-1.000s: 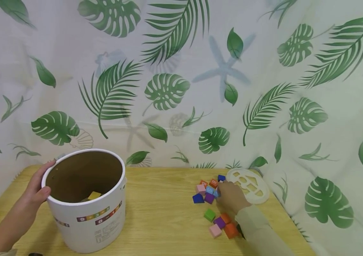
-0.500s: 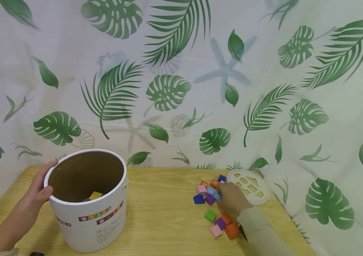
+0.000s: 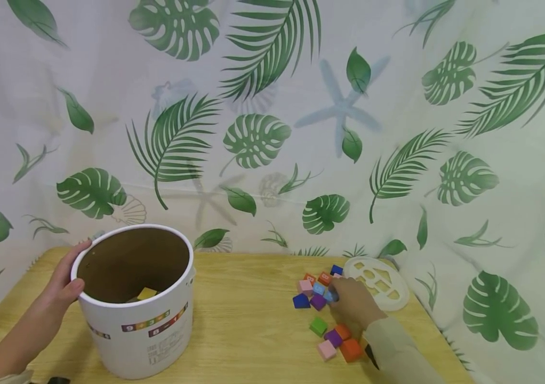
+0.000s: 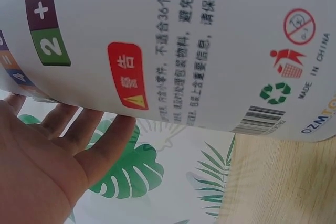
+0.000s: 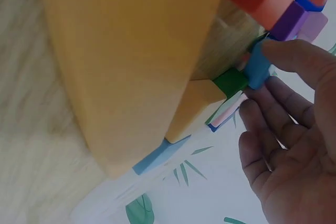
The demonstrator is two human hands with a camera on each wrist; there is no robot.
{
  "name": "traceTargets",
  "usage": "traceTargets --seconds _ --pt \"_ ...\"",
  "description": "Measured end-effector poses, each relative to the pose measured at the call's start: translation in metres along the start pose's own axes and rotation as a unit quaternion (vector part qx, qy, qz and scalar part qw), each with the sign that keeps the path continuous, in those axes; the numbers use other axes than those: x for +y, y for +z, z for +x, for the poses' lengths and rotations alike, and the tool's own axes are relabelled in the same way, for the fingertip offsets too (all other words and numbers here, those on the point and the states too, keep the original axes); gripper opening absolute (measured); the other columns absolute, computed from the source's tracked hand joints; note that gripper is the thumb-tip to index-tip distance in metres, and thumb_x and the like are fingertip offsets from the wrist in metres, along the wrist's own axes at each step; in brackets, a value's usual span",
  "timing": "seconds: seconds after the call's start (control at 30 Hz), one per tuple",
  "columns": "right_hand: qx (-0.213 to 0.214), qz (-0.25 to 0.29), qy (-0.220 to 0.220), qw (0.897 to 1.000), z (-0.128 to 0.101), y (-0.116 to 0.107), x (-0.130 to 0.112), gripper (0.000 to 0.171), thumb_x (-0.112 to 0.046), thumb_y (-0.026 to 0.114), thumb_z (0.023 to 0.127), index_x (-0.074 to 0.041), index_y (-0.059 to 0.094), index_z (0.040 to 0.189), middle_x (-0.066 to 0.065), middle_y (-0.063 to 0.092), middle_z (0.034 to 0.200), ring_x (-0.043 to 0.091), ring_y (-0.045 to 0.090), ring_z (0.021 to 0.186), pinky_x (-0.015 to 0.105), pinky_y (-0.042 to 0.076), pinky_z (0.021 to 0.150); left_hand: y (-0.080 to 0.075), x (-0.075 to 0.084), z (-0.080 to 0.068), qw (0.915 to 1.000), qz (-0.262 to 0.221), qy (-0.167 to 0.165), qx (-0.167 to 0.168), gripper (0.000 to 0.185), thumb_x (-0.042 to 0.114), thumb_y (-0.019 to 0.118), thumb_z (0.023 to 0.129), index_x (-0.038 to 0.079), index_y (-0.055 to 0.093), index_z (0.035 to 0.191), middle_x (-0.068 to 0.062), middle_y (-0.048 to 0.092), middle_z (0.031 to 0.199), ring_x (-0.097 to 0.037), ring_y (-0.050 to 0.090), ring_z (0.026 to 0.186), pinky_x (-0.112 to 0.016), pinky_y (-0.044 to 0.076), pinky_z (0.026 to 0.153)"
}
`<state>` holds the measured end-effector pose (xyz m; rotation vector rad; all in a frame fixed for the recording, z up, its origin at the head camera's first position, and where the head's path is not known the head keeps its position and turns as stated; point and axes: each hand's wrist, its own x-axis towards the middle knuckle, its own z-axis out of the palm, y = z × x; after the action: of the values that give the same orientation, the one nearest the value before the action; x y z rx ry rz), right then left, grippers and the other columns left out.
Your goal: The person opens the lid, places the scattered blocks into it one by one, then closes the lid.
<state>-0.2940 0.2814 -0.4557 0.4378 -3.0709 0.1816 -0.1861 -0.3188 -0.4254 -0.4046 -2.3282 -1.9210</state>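
My left hand (image 3: 61,282) holds the white bucket (image 3: 171,341) at its left side, thumb at the rim and fingers along the outer wall. In the left wrist view, the fingers (image 4: 107,142) lie against the printed side of the bucket. A yellow block (image 3: 146,293) shows inside it. Over at the right, my right hand (image 3: 356,300) reaches into a cluster of coloured wooden blocks. Its thumb and fingertips pinch a light blue block (image 5: 256,66). Around it lie a purple block (image 3: 318,302), a dark blue block (image 3: 301,301) and a pink block (image 3: 305,287).
A pale oval board with cutouts (image 3: 390,298) lies behind the right hand, near the table's right edge. Nearer me are a green block (image 3: 318,326), an orange-red block (image 3: 351,350) and several others. A leaf-patterned curtain (image 3: 263,80) hangs behind the wooden table (image 3: 243,320).
The head view has shifted slightly, so everything sits a little further right. The light blue block at the right fingertips shows more clearly now. The left hand keeps its place on the bucket.
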Motion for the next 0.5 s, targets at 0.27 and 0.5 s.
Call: traceTargets --seconds 0.27,0.5 --pt "0.052 -0.023 -0.038 0.998 -0.002 0.000 0.002 0.026 -0.021 0.083 0.082 -0.009 0.069 0.100 -0.002 0.063 0.085 0.018 0.056 0.076 0.042 0.050 0.075 -0.009 0.001 -0.004 0.9950 0.094 0.034 -0.005 0.059 0.023 0.030 0.113 0.035 0.007 0.166 0.003 0.010 0.168 0.003 0.024 0.137 -0.057 0.025 0.117" --pt "0.109 -0.042 -0.062 0.991 -0.007 -0.002 -0.001 0.025 -0.020 0.083 0.082 -0.009 0.069 0.100 -0.001 0.063 0.084 0.018 0.060 0.072 0.045 0.052 0.075 -0.008 0.004 -0.006 0.9912 0.120 0.054 -0.009 0.059 0.020 0.030 0.114 0.032 0.007 0.167 0.008 0.010 0.169 0.006 0.024 0.138 -0.014 0.037 0.094"
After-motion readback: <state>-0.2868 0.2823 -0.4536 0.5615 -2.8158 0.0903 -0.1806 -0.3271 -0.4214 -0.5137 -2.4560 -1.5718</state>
